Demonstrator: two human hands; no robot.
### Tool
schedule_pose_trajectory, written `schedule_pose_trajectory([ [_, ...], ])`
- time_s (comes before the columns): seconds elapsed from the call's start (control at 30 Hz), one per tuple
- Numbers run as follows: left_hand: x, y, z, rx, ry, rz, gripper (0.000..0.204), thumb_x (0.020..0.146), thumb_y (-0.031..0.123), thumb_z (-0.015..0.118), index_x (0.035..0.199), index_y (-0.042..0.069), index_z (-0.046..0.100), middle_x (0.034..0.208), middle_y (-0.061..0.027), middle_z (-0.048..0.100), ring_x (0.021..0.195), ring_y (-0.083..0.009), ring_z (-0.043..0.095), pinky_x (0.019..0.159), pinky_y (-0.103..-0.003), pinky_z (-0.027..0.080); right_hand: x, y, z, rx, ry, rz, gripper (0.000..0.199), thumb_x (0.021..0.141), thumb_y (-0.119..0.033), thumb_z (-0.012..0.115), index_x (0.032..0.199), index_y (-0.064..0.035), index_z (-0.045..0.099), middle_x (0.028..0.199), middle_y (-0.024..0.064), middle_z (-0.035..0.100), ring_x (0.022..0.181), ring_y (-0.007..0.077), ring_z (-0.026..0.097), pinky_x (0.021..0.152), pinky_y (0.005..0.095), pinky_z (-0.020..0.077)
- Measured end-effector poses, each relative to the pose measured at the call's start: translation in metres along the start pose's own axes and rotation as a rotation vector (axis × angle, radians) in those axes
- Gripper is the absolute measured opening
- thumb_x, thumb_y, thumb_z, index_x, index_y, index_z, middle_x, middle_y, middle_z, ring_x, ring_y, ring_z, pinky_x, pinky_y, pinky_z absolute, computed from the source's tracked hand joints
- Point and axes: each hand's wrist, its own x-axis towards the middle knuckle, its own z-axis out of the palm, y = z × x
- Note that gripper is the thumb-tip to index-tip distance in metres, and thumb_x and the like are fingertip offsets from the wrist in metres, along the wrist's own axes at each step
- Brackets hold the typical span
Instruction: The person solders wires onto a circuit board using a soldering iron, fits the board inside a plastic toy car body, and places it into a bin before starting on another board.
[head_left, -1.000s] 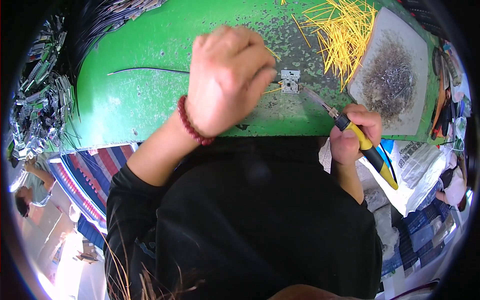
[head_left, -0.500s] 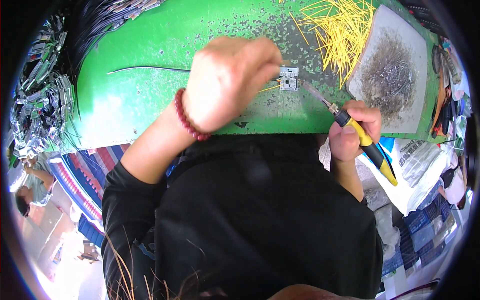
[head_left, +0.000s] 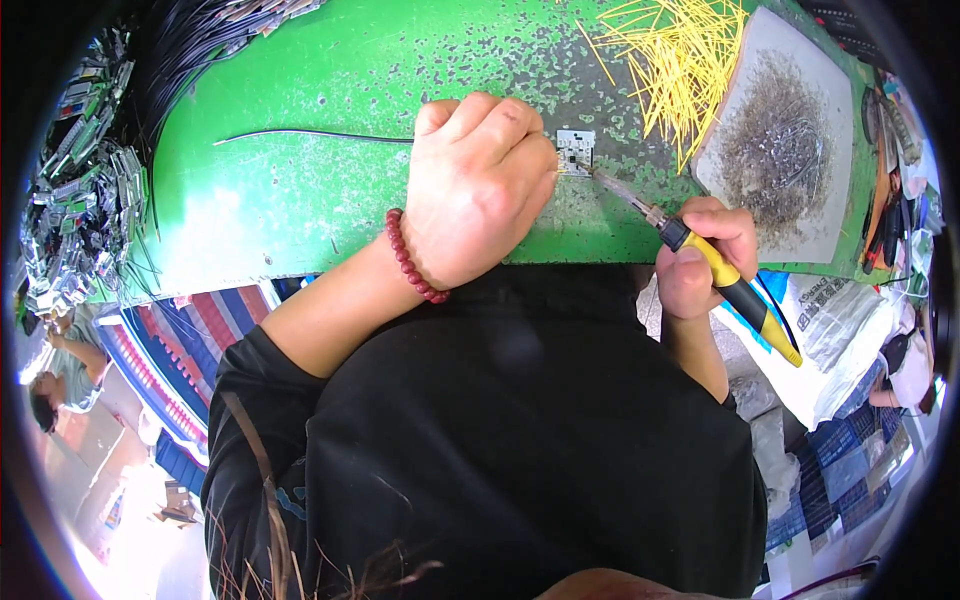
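A small white circuit board (head_left: pixel 574 140) lies on the green worktable (head_left: pixel 330 210). My right hand (head_left: pixel 705 250) is wrapped round a soldering iron (head_left: pixel 738 290) with a yellow and black handle, its tip at the board's lower right edge. My left hand (head_left: pixel 485 185), with a red bead bracelet (head_left: pixel 405 262) at the wrist, is closed just left of the board. Its fingertips are turned away and hidden, so what they pinch does not show. A thin black cable (head_left: pixel 320 134) runs from the left and disappears behind this hand.
Loose yellow wires (head_left: pixel 690 70) are heaped at the far right, beside a grey soiled pad (head_left: pixel 790 150) with wire bits. Bundled boards (head_left: pixel 85 190) and black cables (head_left: pixel 190 50) crowd the left. Hand tools (head_left: pixel 885 200) lie at the right edge. Other people appear at both sides.
My left hand has come down and slightly nearer to me, its fingers now lower beside the board. The iron's tip has shifted left onto the board's edge.
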Motion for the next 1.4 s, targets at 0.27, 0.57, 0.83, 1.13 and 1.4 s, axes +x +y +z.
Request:
schedule_pose_trajectory([
  [0.27, 0.002, 0.003, -0.001, 0.010, -0.008, -0.029, 0.014, 0.064, 0.007, 0.072, 0.070, 0.013, 0.061, 0.082, 0.0010, 0.058, 0.076, -0.0179, 0.055, 0.071, -0.033, 0.037, 0.002, 0.000, 0.003, -0.030, -0.031, -0.042, 0.050, 0.081, -0.044, 0.073, 0.086, 0.0016, 0.055, 0.069, 0.0075, 0.054, 0.058, 0.0139, 0.050, 0.052, 0.0252, 0.0371],
  [0.57, 0.003, 0.002, 0.001, 0.015, -0.001, -0.030, 0.014, 0.064, 0.007, 0.072, 0.069, 0.013, 0.060, 0.082, 0.0011, 0.058, 0.076, -0.0178, 0.055, 0.070, -0.033, 0.037, 0.005, -0.001, 0.003, -0.118, -0.099, -0.109, 0.039, 0.082, -0.034, 0.072, 0.084, 0.0010, 0.056, 0.064, 0.0054, 0.051, 0.053, 0.0126, 0.047, 0.047, 0.0251, 0.0360],
  [0.83, 0.005, 0.004, -0.009, -0.031, -0.060, -0.075, 0.016, 0.064, 0.008, 0.074, 0.073, 0.012, 0.062, 0.086, 0.0005, 0.059, 0.082, -0.0190, 0.056, 0.074, -0.034, 0.038, 0.008, 0.000, 0.016, 0.072, -0.169, 0.020, 0.050, 0.093, -0.020, 0.062, 0.134, 0.0010, 0.041, 0.105, 0.0202, 0.067, 0.068, 0.0108, 0.057, 0.063, 0.0243, 0.0473],
  [1.13, -0.022, -0.041, -0.051, 0.031, -0.150, 0.027, 0.009, 0.073, 0.013, 0.064, 0.075, 0.010, 0.056, 0.078, -0.0067, 0.054, 0.080, -0.0256, 0.058, 0.067, -0.038, 0.046, 0.046, -0.007, 0.036, -0.590, -0.479, -0.366, 0.028, 0.073, -0.004, 0.074, 0.099, -0.0116, 0.069, 0.062, 0.0076, 0.057, 0.053, 0.0243, 0.053, 0.049, 0.0346, 0.0400],
  [1.4, -0.044, -0.067, -0.108, -0.026, -0.085, -0.196, 0.010, 0.071, 0.011, 0.068, 0.074, 0.007, 0.060, 0.077, -0.0085, 0.059, 0.077, -0.0275, 0.061, 0.069, -0.040, 0.049, 0.053, -0.007, 0.084, -0.382, -0.578, -0.335, 0.023, 0.086, -0.014, 0.066, 0.107, -0.0066, 0.063, 0.079, 0.0062, 0.071, 0.059, 0.0215, 0.057, 0.059, 0.0314, 0.0460],
])
